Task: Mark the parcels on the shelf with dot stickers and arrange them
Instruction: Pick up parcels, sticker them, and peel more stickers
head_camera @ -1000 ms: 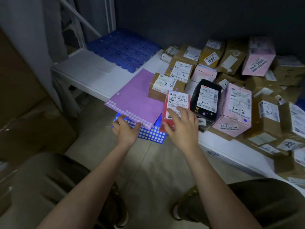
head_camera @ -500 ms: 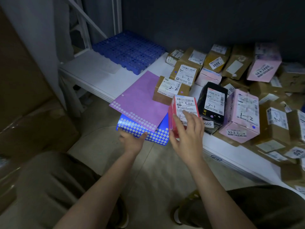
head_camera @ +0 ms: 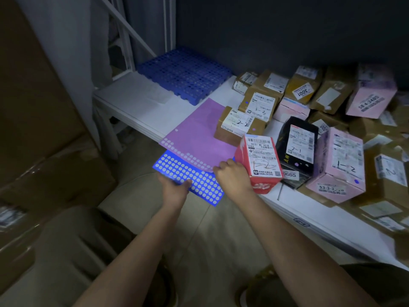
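right hand [head_camera: 234, 177] off the red parcel [head_camera: 259, 161] since a second ago, when it lay on the label; now curled at the near edge of the purple sticker sheet [head_camera: 199, 138], fingertips on or under that edge, apparently pinching it, though cannot tell for sure. red parcel left standing at the front edge of the shelf [head_camera: 132, 107], just beside the black parcel [head_camera: 297, 142], label marked 1-2, no dot to be seen on its facing side. left hand [head_camera: 174, 189] gripping the blue sticker sheet [head_camera: 190, 176] from below, thumb on top, much as before. likely reading: reaching for a dot to mark the red parcel, so marking not yet done. purple dot already showing on the brown parcel [head_camera: 240, 127] marked 2-2, blue dot on the pink parcel [head_camera: 340, 162].

hard to tell: right fingertips hidden by the knuckles; far side of the red parcel out of sight; parcels at the right blurred and cut off by the frame; dim light swallowing the back of the shelf.
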